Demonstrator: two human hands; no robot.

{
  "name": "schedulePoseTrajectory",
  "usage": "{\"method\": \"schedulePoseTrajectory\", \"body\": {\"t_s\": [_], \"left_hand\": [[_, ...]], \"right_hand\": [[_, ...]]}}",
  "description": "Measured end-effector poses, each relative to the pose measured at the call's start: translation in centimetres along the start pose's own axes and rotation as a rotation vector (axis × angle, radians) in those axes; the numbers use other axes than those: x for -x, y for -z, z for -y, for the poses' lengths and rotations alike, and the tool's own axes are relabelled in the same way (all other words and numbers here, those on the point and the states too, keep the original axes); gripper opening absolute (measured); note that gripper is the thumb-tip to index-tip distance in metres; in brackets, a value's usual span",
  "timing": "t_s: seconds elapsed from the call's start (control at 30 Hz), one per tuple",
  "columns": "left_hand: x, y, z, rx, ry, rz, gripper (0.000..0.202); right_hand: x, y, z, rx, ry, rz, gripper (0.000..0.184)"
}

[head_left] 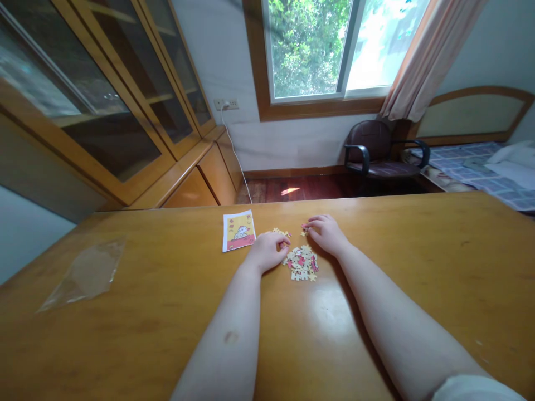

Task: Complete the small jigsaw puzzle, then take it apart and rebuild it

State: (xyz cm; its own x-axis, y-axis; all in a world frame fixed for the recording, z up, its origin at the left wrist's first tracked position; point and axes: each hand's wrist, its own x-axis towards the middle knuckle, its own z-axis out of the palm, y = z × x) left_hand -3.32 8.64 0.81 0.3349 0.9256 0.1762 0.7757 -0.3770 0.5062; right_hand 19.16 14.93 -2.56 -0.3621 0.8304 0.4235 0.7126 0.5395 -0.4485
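Head view: puzzle pieces [301,262] heaped on bench [125,340], a few more just beyond. Left hand [270,250] curled beside heap; right hand [326,233] bent at loose pieces [304,234]; cannot tell whether either pinches one. Picture card [239,230] lies just left of left hand.

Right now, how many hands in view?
2: the left hand beside the puzzle pile, at its upper-left edge; the right hand at loose pieces beyond the pile. No others show.
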Motion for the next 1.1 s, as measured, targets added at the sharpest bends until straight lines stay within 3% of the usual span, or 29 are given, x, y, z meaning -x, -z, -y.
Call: {"method": "schedulePoseTrajectory", "body": {"t_s": [0.4, 0.67, 0.83, 0.97, 1.1], "left_hand": [[0.7, 0.4, -0.2, -0.088, 0.197, 0.102, 0.020], [0.0, 0.0, 0.6, 0.079, 0.116, -0.025, 0.008], [-0.6, -0.3, 1.5, 0.017, 0.202, -0.164, 0.011], [-0.7, -0.7, 2.2, -0.063, 0.245, -0.184, 0.016], [-0.7, -0.8, 2.3, -0.064, 0.254, -0.193, 0.024]], "right_hand": [[0.0, 0.0, -0.3, -0.007, 0.019, -0.029, 0.021], [-0.1, 0.4, 0.2, -0.055, 0.022, -0.026, 0.018], [-0.1, 1.4, 1.3, -0.172, 0.082, 0.172, 0.014], [0.0, 2.3, 2.0, -0.232, -0.111, 0.424, 0.016], [0.0, 3.0, 2.4, -0.263, -0.207, 0.561, 0.033]]}}
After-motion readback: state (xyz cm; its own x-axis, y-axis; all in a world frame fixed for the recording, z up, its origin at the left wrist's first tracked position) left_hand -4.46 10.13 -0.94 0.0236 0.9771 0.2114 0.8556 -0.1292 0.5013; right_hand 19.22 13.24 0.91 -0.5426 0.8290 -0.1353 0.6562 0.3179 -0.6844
